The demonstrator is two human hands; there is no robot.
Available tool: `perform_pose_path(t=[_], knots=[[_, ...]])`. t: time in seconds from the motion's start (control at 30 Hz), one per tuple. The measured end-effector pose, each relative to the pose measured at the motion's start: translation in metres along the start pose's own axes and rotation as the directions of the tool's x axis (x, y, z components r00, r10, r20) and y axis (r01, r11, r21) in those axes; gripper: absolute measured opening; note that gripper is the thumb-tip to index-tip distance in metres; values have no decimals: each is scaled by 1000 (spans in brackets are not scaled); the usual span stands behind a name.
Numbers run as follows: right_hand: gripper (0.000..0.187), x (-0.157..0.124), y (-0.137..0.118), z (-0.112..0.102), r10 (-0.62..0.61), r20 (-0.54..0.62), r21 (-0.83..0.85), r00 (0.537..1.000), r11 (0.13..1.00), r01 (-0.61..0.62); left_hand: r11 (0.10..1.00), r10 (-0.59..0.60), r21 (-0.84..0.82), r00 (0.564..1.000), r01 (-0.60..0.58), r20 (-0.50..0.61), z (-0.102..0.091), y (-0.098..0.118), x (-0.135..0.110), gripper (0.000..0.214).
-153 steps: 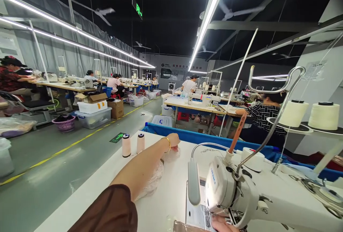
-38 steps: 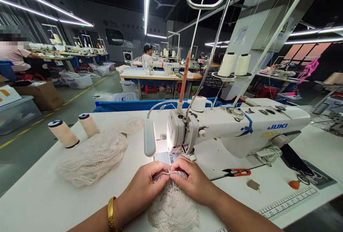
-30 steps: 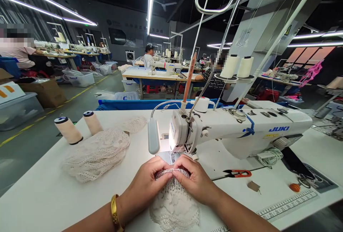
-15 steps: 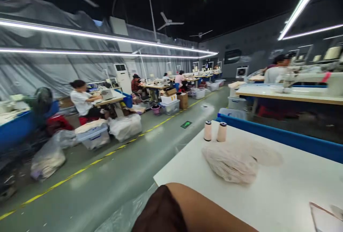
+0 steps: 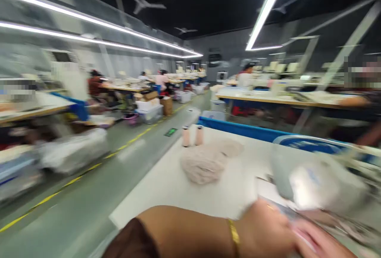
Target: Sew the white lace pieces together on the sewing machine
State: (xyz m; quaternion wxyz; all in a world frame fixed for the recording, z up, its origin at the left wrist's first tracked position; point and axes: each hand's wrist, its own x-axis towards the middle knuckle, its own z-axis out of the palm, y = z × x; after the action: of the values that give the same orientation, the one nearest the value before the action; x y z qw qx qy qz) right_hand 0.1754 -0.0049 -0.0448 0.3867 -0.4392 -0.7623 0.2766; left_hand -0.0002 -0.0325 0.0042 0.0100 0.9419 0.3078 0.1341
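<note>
My left hand, with a gold bracelet at the wrist, reaches across the front of the white table. It is close to my right hand, which shows only in part at the lower right. Motion smears the fingers of both, and what they hold, if anything, cannot be made out. Beyond them stands a pale sewing machine, blurred. Pinkish-beige fabric lies beside its base. Farther left on the table is a crumpled beige lace-like bundle, behind which two peach thread cones stand upright.
A blue trough runs along the table's far edge. On the left, an aisle with a yellow-black floor line passes white plastic bags and bins. Other people sit at sewing tables, one at the far right.
The view has swung to the right, bringing the sewing machine and both hands into frame. The bundle and thread cones now appear farther left.
</note>
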Motion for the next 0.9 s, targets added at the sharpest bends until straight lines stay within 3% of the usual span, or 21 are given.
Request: perform_pose_path(t=[0.03, 0.07, 0.13, 0.2, 0.43, 0.63, 0.9], knots=[[21, -14, -4, -19, 51, -71, -84, 996, 995, -57, 998, 47, -33, 997, -49, -63, 3, -2, 3, 24], [19, -24, -10, -30, 112, -64, -197, 992, 973, -122, 996, 53, -59, 987, -63, -150, 5, -6, 5, 22], [17, -28, -23, -37, 150, -24, -359, 988, 921, -148, 997, 13, -71, 953, -36, -304, 9, -18, 8, 20], [14, -21, -28, -34, 128, -58, -439, 990, 887, -141, 994, 102, -10, 927, -113, -361, 11, -27, 9, 27], [8, -19, -28, -32, 75, -66, -462, 995, 881, -97, 968, 250, 111, 915, -226, -317, 9, -29, 7, 34], [17, -27, -27, -46, -49, 17, -583, 999, 811, 50, 977, 208, 101, 947, -189, -246, 3, -27, 7, 33], [22, -29, -39, -49, -132, 141, -603, 981, 775, 191, 985, 173, 59, 949, -163, -263, 2, -23, 5, 31]])
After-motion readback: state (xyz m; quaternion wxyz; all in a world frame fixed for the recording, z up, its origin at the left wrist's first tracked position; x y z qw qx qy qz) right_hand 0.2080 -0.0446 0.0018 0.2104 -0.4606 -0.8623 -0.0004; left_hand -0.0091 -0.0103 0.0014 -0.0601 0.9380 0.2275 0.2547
